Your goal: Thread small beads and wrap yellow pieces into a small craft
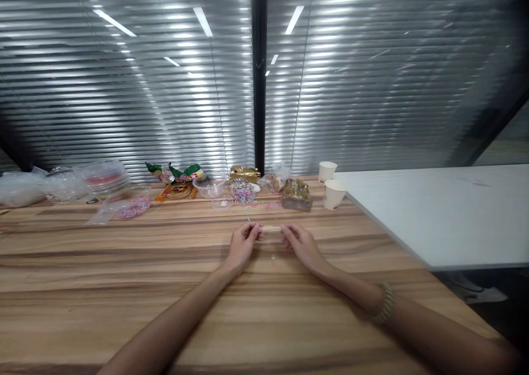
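Observation:
A small pale strip (pixel 271 229) is stretched level between my two hands, just above the wooden table (pixel 248 320). My left hand (pixel 243 244) pinches its left end, where a bit of pink shows at the fingertips. At the other end, the fingers of my right hand (pixel 301 245) are closed on the strip. Tiny crumbs or bits lie on the wood below and around the strip; they are too small to name. Beyond my hands sits a pile of small pink, blue and white pieces (pixel 243 192).
Along the back stand a clear bowl (pixel 209 186), green snack bags (pixel 188 172), a gold-wrapped block (pixel 296 196) and two paper cups (pixel 334 194) (pixel 327 171). Stacked plastic containers (pixel 103 177) are at back left. A white table (pixel 446 215) adjoins on the right.

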Tool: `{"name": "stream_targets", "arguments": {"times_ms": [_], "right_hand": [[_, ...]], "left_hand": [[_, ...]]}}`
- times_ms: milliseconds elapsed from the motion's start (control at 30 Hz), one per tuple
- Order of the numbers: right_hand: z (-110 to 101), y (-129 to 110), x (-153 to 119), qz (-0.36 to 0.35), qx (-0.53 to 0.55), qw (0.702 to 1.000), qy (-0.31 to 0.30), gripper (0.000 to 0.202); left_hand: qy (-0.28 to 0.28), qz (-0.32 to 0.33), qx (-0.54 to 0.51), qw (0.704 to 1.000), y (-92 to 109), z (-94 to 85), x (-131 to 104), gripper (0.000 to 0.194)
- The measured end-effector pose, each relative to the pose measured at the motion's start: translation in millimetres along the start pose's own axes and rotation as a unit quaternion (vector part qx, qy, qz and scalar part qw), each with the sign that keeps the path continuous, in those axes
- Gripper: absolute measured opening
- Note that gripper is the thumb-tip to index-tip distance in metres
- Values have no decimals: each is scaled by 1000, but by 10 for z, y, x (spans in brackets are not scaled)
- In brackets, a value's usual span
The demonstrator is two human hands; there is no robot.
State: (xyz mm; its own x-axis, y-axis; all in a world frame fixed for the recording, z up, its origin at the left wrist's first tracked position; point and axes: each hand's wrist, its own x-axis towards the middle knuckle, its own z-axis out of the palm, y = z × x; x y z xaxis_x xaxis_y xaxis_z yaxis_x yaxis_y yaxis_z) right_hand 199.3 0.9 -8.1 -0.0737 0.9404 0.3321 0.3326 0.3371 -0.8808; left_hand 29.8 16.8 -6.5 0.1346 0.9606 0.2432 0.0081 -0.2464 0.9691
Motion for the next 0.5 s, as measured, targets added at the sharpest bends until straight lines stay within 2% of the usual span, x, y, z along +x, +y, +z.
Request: {"name": "stream_targets", "arguments": {"times_ms": [500], "right_hand": [[-11, -36, -9, -15, -15, 1000, -10, 33]], "left_hand": [[-7, -8, 3, 1000, -3, -6, 2, 29]]}}
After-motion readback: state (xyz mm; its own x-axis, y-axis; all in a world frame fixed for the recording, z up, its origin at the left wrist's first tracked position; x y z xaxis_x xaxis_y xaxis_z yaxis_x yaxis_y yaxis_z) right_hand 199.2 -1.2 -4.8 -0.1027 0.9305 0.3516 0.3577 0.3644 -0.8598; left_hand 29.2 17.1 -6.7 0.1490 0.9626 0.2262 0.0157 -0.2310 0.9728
